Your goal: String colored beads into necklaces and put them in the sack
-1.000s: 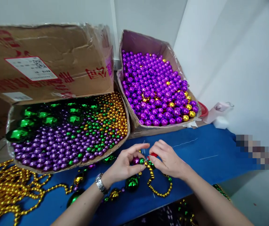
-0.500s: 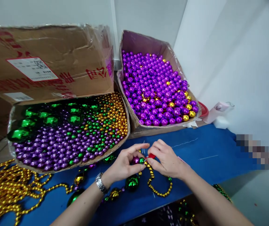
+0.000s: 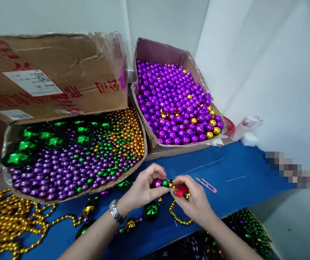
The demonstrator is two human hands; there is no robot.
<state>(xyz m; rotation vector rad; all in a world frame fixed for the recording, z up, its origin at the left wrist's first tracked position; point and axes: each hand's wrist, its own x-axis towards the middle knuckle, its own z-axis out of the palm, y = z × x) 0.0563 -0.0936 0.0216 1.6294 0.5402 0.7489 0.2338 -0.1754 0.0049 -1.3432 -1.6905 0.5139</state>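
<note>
My left hand (image 3: pixel 142 189) pinches a bead strand (image 3: pixel 163 183) at a purple and a green bead, just above the blue cloth. My right hand (image 3: pixel 193 196) grips a small red object (image 3: pixel 180 190) against the strand's gold beads. The strand's gold part (image 3: pixel 177 217) loops down onto the cloth below my hands. Large green and gold beads (image 3: pixel 151 210) of the same strand lie by my left wrist, which wears a watch. A pink thread snipper (image 3: pixel 206 183) lies on the cloth just right of my right hand.
A cardboard box of mixed purple, green and gold beads (image 3: pixel 70 159) stands at left; another of purple beads (image 3: pixel 171 104) at the back. A pile of gold strands (image 3: pixel 5 220) lies far left. More strands (image 3: pixel 247 227) hang below the table's front edge. White walls close the right.
Both hands have dropped slightly toward me. My right hand has turned so the red object shows between its fingers. The pink snipper, hidden before, now lies uncovered on the cloth.
</note>
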